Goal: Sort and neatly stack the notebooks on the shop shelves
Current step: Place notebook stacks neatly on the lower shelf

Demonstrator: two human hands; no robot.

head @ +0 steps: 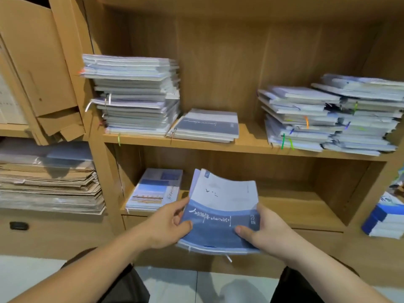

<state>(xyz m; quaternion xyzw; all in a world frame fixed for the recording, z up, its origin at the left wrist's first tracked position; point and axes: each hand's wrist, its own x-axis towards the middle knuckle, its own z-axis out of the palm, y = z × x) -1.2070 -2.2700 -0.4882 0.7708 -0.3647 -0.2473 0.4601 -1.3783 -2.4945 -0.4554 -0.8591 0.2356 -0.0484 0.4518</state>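
Observation:
I hold a small bundle of blue-and-white notebooks (220, 212) in front of the lower shelf (306, 217). My left hand (169, 226) grips its left edge and my right hand (260, 232) grips its right edge, thumb on the cover. A short pile of sky-picture notebooks (153, 191) lies at the left of the lower shelf. On the upper shelf (247, 142) stand a tall stack (135, 95) at left, a low grey-covered pile (205, 125) in the middle and two leaning stacks (332, 114) at right.
Flattened cardboard (48, 184) is piled in the left bay, with a cardboard box (39, 62) above it. Blue-and-white books (384, 219) stand on the floor at the right. My knees and pale floor tiles (196, 287) are below.

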